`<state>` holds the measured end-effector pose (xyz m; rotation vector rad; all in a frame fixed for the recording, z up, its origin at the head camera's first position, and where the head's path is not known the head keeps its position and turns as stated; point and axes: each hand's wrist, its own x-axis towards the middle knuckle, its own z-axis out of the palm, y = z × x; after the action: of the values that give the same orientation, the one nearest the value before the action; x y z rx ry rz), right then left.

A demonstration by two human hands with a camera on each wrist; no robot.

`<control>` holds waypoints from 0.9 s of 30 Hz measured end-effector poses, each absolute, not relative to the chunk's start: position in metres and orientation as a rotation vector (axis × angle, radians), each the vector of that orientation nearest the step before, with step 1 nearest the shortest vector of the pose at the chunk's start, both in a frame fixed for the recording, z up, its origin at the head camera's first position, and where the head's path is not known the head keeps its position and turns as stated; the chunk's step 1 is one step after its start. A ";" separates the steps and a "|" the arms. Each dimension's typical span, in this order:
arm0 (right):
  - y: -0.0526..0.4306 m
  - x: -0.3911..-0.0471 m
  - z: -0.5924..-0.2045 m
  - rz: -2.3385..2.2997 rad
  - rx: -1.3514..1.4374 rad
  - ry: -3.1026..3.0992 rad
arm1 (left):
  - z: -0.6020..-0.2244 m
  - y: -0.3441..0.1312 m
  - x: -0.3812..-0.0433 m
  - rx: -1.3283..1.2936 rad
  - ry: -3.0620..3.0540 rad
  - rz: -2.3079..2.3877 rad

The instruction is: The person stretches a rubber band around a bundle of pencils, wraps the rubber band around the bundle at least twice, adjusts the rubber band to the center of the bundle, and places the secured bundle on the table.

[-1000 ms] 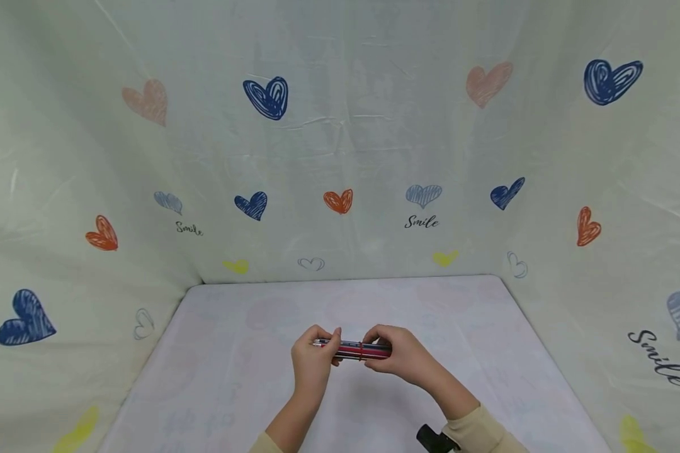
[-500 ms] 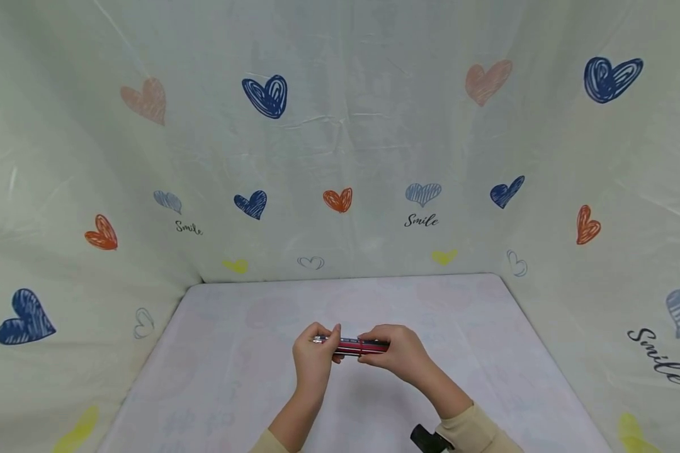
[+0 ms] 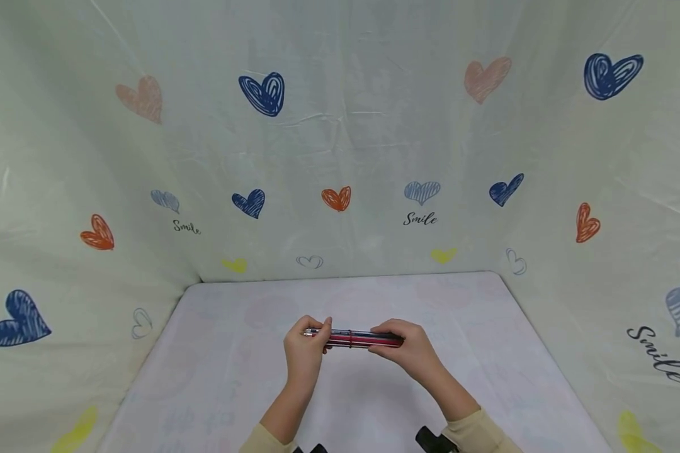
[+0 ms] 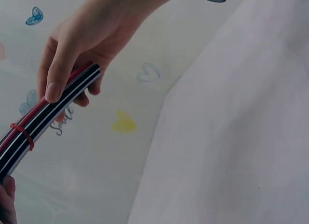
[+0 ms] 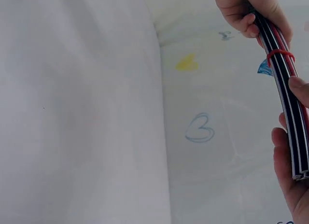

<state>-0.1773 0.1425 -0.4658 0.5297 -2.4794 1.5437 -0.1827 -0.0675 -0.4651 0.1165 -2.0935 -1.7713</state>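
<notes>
In the head view a bundle of striped pencils (image 3: 359, 340) lies level between the two hands, raised over the table. A red rubber band (image 3: 349, 338) wraps its middle. My left hand (image 3: 305, 352) grips the left end, thumb across the front, with silvery tips poking out past it. Around the right end, my right hand (image 3: 412, 349) pinches the bundle between thumb and fingers. The left wrist view has the right hand (image 4: 82, 50) at the flat pencil ends, dark with white stripes beside a red one. In the right wrist view, the left hand (image 5: 253, 14) holds the far end.
Beneath the hands spreads a white-covered table (image 3: 232, 377). A pale curtain (image 3: 374, 145) printed with hearts and "Smile" stands behind it and along both sides. A black wrist camera (image 3: 435, 440) sits at the right sleeve.
Both hands have shifted a little, the left one leftward and away from the body. The right fingers now sit farther right along the bundle, away from the rubber band.
</notes>
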 end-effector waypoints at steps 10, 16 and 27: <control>0.138 -0.185 -0.484 1.856 0.462 -2.021 | -0.467 -0.072 -0.192 0.259 -2.066 -1.697; 0.127 -0.187 -0.476 1.990 0.460 -1.871 | -0.468 -0.064 -0.197 0.356 -1.894 -1.852; 0.117 -0.185 -0.455 2.015 0.264 -1.985 | -0.474 -0.047 -0.197 0.266 -1.846 -1.835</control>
<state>-0.1853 0.1166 -0.4551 0.2644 -1.9846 2.0152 -0.1974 -0.0467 -0.4738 0.2659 -1.8456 -1.8350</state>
